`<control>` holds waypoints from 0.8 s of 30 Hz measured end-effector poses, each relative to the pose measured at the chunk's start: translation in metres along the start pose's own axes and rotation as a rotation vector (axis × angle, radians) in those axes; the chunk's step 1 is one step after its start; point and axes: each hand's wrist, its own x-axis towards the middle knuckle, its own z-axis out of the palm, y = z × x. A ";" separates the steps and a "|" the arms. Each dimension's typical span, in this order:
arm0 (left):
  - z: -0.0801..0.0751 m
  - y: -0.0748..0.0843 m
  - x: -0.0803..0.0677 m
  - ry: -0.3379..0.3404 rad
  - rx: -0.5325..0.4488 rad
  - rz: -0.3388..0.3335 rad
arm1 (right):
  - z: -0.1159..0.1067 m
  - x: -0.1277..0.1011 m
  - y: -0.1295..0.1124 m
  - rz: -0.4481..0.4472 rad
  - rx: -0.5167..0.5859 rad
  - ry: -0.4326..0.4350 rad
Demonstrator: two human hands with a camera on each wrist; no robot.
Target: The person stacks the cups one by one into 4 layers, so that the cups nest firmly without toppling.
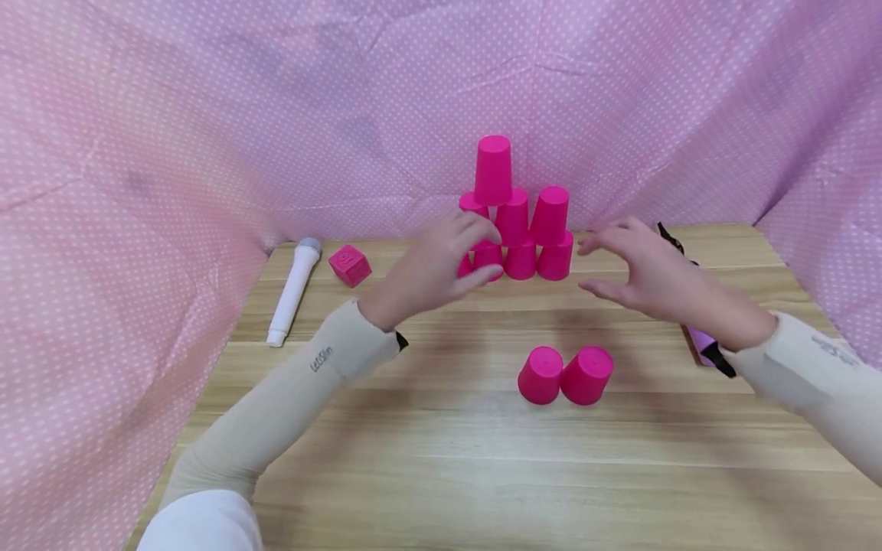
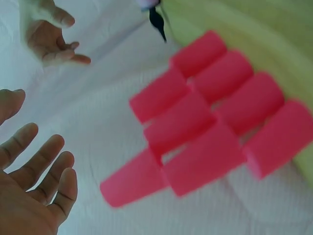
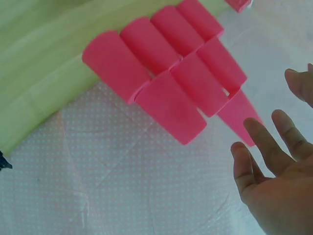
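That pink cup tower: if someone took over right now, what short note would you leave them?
Left hand: open, holding nothing, beside the tower's left edge.
Right hand: open, holding nothing, just right of the tower.
Cup tower: upside-down pink cups stacked in tiers at the back of the wooden table, one cup on top.
Two loose cups: side by side, nearer the person, not stacked.
Left, likely: those two cups.

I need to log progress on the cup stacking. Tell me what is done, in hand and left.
Done: a pyramid of pink cups stands at the back of the wooden table, one cup on top. In hand: nothing; the left hand and right hand hover open on either side of it, holding no cup. Left: two loose cups sit upside down, side by side, nearer the person, apart from the pyramid.
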 end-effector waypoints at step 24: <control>0.096 0.053 -0.040 -0.412 -0.085 0.001 | 0.032 -0.087 -0.026 0.026 0.051 -0.224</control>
